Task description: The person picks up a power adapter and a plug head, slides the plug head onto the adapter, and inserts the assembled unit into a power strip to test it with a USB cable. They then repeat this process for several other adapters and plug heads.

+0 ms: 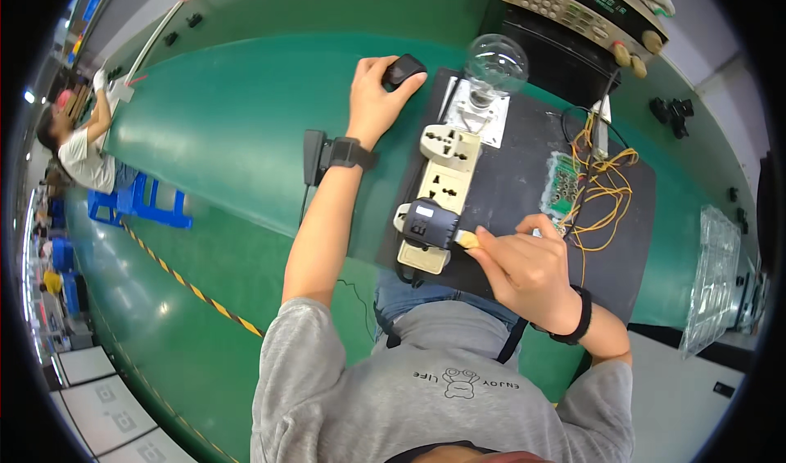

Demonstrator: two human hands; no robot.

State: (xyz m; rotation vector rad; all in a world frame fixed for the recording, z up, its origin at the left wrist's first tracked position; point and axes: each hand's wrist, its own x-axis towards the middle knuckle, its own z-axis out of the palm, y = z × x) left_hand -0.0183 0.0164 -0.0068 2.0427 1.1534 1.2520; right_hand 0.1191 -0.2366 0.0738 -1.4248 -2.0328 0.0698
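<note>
My left hand is closed around a small black block, probably a power adapter, above the green bench top. Between the fingers of my right hand is a yellow USB plug. Its metal end meets the side of a black power adapter; how far it is inserted cannot be made out. That adapter sits in a cream power strip lying on a black mat. A white socket adapter occupies the strip's far end.
Beyond the strip stands a clear glass bulb on a white base. A green circuit board and tangled yellow wires lie right. A bench meter rises behind; clear plastic trays stand far right. Another person sits at left.
</note>
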